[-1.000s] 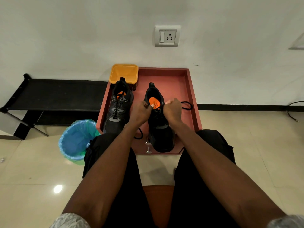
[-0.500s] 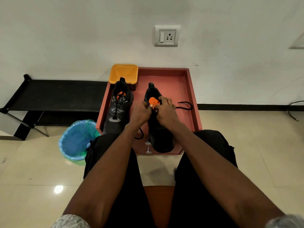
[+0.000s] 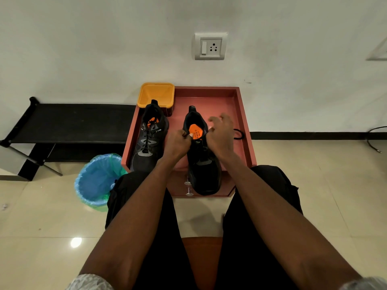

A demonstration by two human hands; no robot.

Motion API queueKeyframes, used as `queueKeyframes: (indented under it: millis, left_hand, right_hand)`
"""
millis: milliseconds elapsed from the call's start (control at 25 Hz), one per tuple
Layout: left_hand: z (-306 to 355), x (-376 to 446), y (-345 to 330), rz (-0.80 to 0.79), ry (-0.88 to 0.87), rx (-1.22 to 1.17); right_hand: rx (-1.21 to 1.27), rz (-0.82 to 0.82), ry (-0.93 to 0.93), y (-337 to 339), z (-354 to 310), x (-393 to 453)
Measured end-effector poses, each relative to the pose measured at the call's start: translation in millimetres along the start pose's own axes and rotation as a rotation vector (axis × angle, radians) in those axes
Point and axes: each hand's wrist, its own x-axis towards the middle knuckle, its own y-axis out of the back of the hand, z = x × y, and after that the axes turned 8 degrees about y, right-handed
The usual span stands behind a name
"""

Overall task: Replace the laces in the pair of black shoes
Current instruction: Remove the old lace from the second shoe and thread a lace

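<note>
We're at the top eyelets of the right shoe (image 3: 204, 164), which sits at 6 o'clock on the red tray (image 3: 244, 114), toe hanging over the near edge. The left shoe (image 3: 149, 141) is at 9 o'clock of it, already laced as far as we can tell.

Left hand (image 3: 178, 143) pinches the collar or lace end at the tongue (too small to say which). Right hand (image 3: 221, 133) is wide, fingers spread and slightly curled, holding nothing we can see, just beside the shoe's 3 o'clock side.

Risks from here:
- The loose lace (image 3: 238, 135) trails off at 3 o'clock on the tray floor. With the right hand empty, our guess is that the lace can slip back out of the last eyelet if the left hand tugs.
- The shoe is unsupported at the toe; a hard pull toward 12 o'clock could tip or slide it.
- Uneven lace ends (can't tell the lengths here) would force a re-thread.
- The yellow tub (image 3: 157, 94) at 11 o'clock and the blue bin (image 3: 96, 181) at 8 o'clock are well apart, so low risk.
</note>
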Motion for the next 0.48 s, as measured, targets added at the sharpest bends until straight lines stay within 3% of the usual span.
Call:
queueKeyframes:
  millis: [80, 160, 240, 360, 480]
  left_hand:
    - [0, -1, 0, 0.009, -0.005, 0.004]
    - [1, -1, 0, 0.012, -0.007, 0.007]
    - [2, -2, 1, 0.005, -0.007, 0.003]
    - [1, -1, 3, 0.002, -0.005, -0.001]
    - [1, -1, 4, -0.006, -0.001, 0.004]
  right_hand:
    - [-0.194, -0.181, 0.255, -6, -5, -8]
    - [-0.316, -0.304, 0.310, -16, 1, -12]
    - [-0.315, -0.316, 0.319, -18, 5, -12]
    - [-0.215, -0.182, 0.343, -12, 1, -12]
    - [-0.145, 0.094, 0.213, 1, -3, -6]
